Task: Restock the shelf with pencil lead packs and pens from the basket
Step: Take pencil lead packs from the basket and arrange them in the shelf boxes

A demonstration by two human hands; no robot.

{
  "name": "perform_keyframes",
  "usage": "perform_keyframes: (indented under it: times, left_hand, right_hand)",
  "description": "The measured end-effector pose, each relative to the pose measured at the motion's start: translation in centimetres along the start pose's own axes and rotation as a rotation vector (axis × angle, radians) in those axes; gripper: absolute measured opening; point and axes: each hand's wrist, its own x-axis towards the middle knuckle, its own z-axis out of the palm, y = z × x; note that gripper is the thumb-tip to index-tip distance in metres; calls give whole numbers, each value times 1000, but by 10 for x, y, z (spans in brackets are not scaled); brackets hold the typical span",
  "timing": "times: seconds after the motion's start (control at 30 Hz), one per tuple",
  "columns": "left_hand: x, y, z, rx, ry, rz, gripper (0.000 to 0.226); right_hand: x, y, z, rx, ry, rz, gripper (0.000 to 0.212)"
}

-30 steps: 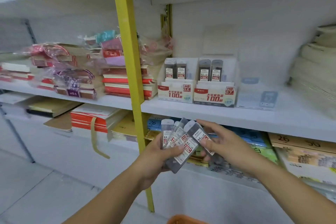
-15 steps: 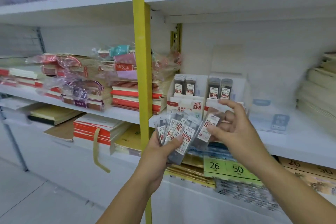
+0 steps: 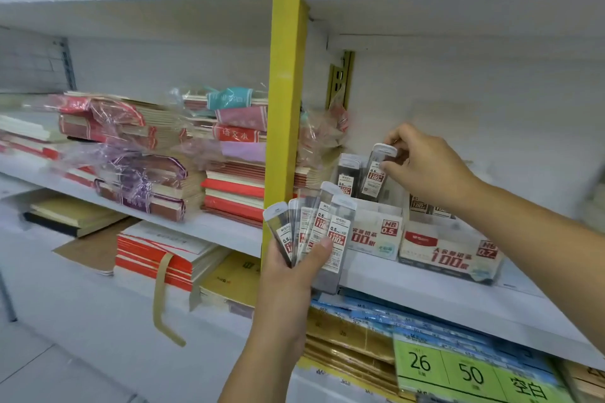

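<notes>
My left hand (image 3: 294,275) grips a fan of several grey pencil lead packs (image 3: 314,229) with red-and-white labels, held in front of the yellow shelf post. My right hand (image 3: 429,170) pinches a single lead pack (image 3: 376,173) by its top and holds it upright over the right slot of the white HB 0.5 display box (image 3: 376,232). Other packs (image 3: 347,173) stand in the box's left slot. An HB 0.7 display box (image 3: 451,255) sits just to the right, partly hidden by my right forearm. The basket is not in view.
A yellow upright post (image 3: 284,108) divides the white shelf (image 3: 425,285). Stacks of wrapped notebooks (image 3: 147,154) fill the left section. Below lie red-edged paper stacks (image 3: 157,258), blue packets and green price tags (image 3: 458,370). More goods sit on the top shelf.
My right hand has carried one lead pack up from the fan to the HB 0.5 box. The left hand rose slightly with the remaining packs, and the view moved closer to the shelf.
</notes>
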Motion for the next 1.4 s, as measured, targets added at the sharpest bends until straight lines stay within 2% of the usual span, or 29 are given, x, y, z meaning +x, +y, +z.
perform_keyframes:
  times: [0.1, 0.17, 0.3, 0.37, 0.47, 0.53, 0.6, 0.7, 0.8, 0.87, 0.93, 1.17, 1.4]
  left_hand:
    - [3, -3, 1, 12, -9, -8, 59]
    - [5, -4, 0, 0, -6, -19, 57]
    - [6, -2, -2, -22, -17, -41, 52]
    - [4, 0, 0, -28, -33, -41, 51]
    - [1, 3, 2, -31, -46, -30, 52]
    - [-1, 5, 4, -39, -68, -18, 51]
    - [-3, 8, 6, -41, -90, -12, 50]
    - [-6, 8, 12, -46, -81, -17, 46]
    - [-7, 5, 14, -68, -32, -25, 34]
    - [-6, 6, 12, -83, -2, -12, 30]
    - [-4, 6, 10, -98, 20, -6, 30]
    - [4, 4, 5, -117, 57, 0, 44]
    - [5, 4, 2, -113, 51, -25, 47]
  right_hand:
    - [11, 4, 7, -26, -100, 23, 33]
    - [17, 6, 11, -126, -135, -6, 30]
    - [21, 4, 17, -362, -100, -54, 24]
    - [13, -2, 15, -363, -60, -60, 27]
    - [-20, -22, 9, 24, -36, -1, 21]
    - [-46, -38, 7, 363, -166, 79, 17]
    - [-63, -49, 11, 607, -255, 148, 32]
    - [-72, -53, 15, 682, -213, 198, 41]
    - [-66, -44, 6, 628, -131, 238, 29]
    - [-50, -33, -8, 607, 38, 240, 21]
    - [-30, -23, -23, 560, 165, 190, 23]
    - [2, -11, -11, 36, -34, -35, 21]
    - [15, -6, 3, -98, -50, -82, 20]
